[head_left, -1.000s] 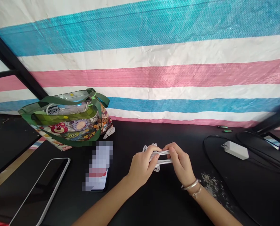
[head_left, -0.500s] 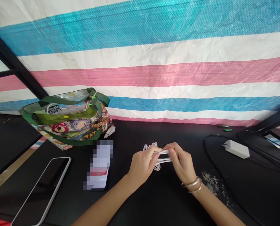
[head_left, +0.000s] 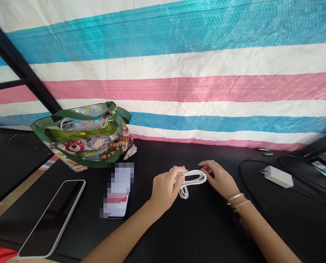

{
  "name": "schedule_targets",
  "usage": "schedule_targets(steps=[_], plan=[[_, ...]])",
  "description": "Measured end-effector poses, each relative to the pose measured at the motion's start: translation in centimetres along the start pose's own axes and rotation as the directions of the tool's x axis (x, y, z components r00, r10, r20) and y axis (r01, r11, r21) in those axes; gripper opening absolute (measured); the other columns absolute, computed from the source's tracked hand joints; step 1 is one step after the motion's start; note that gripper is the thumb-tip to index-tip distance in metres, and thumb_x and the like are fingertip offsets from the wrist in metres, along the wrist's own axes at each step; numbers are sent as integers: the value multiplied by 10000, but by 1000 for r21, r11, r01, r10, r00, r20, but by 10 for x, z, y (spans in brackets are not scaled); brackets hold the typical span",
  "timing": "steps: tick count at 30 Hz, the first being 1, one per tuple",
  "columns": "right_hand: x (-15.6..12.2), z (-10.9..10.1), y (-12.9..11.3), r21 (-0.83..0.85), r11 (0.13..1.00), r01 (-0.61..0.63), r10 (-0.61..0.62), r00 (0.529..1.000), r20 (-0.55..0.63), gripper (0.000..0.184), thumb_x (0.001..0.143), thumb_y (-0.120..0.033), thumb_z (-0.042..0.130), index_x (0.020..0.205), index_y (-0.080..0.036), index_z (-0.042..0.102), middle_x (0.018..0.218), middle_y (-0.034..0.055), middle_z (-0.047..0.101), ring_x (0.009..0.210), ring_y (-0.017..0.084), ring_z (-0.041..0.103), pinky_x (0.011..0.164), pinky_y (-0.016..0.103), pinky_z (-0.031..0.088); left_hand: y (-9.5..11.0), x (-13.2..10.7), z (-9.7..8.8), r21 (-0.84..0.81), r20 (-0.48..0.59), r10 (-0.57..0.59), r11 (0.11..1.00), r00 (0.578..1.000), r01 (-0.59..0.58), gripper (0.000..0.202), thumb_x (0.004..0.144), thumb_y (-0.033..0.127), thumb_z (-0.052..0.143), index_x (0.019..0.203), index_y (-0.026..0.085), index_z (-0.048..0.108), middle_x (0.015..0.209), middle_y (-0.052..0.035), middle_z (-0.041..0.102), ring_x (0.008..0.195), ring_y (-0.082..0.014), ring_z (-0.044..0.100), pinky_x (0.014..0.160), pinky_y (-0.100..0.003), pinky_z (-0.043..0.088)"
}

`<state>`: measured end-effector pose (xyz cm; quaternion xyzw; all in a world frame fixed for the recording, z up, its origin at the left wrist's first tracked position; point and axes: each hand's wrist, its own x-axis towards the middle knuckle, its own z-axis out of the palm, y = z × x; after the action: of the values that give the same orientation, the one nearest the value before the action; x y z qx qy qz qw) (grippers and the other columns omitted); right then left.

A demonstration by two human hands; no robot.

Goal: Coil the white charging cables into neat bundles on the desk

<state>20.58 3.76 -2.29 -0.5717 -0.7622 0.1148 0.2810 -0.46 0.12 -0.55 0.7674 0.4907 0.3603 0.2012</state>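
A white cable (head_left: 197,178) is coiled into long loops, and my left hand (head_left: 167,184) pinches the coil at its left end between thumb and fingers. One small bunch of loops hangs below that grip. Just past the coil's right end is my right hand (head_left: 216,176), its fingers curved and apart, with nothing seen in them. A small gap separates it from the cable. Bracelets (head_left: 238,200) circle the right wrist. Part of the coil is hidden behind the left fingers.
On the black table (head_left: 163,237) lie a white-edged phone (head_left: 53,215) and a phone with a lit, blurred screen (head_left: 119,197). A cartoon-print bag (head_left: 88,142) stands behind them. At the right are a white charger (head_left: 278,176), black cables (head_left: 242,171) and small green items (head_left: 268,154).
My right hand has let go of the white cable and moved a little to the right. The left hand keeps its grip, and the loop's right end now shows.
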Motion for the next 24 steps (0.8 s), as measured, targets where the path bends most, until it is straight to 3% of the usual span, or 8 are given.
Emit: schedule_targets(steps=[3, 7, 14, 16, 19, 22, 24], plan=[[-1, 5, 0, -97, 993, 61, -60, 998, 22, 149, 805, -234, 495, 858, -237, 635, 801, 69, 651, 739, 236, 619, 603, 342, 505, 1, -2, 1, 27, 15, 35, 999, 999, -35, 296, 934, 254, 359, 1014, 227, 643, 758, -6, 723, 637, -146, 655, 602, -208, 437], [-2, 11, 3, -155, 982, 104, -106, 994, -9, 125, 814, -211, 508, 744, -234, 608, 766, 64, 632, 735, 231, 608, 591, 323, 496, 0, -3, 3, 52, 15, 94, 994, 995, -94, 289, 944, 271, 368, 985, 233, 652, 711, 4, 712, 619, -130, 649, 589, -190, 438], [-1, 15, 11, -114, 985, 129, -147, 975, -167, 175, 849, -291, 508, 722, -231, 613, 789, 80, 627, 718, 236, 569, 595, 339, 466, -4, -2, 7, 89, -93, 187, 980, 978, -179, 289, 953, 279, 361, 941, 238, 647, 697, 31, 718, 581, -117, 655, 526, -181, 422], [-1, 16, 11, -14, 995, 103, -103, 973, -205, 219, 862, -374, 502, 738, -232, 615, 800, 81, 633, 733, 243, 570, 617, 354, 459, -4, -2, 6, 73, -80, 171, 984, 982, -165, 282, 951, 275, 367, 952, 236, 646, 705, 29, 719, 588, -120, 658, 542, -184, 438], [-1, 18, 3, 310, 950, 44, 1, 989, -145, 305, 866, -492, 492, 748, -229, 591, 740, 53, 613, 704, 213, 574, 656, 344, 465, -2, -2, 5, -4, -3, 135, 991, 991, -135, 279, 949, 273, 366, 994, 238, 639, 774, 22, 734, 632, -120, 669, 614, -191, 474], [-2, 22, -13, 643, 764, -61, 112, 993, -38, 431, 783, -647, 537, 722, -221, 548, 637, 4, 535, 584, 157, 524, 561, 284, 441, 0, -3, 3, -120, 96, 142, 984, 985, -130, 277, 946, 285, 366, 1009, 242, 632, 865, 14, 742, 715, -133, 684, 674, -204, 484], [-4, 23, -24, 766, 631, -126, 116, 991, 68, 485, 714, -694, 589, 686, -216, 512, 575, -28, 475, 529, 124, 464, 508, 252, 399, 1, -4, 3, -180, 149, 142, 977, 979, -114, 266, 941, 299, 373, 1026, 240, 618, 865, 10, 735, 732, -144, 682, 687, -217, 481]])
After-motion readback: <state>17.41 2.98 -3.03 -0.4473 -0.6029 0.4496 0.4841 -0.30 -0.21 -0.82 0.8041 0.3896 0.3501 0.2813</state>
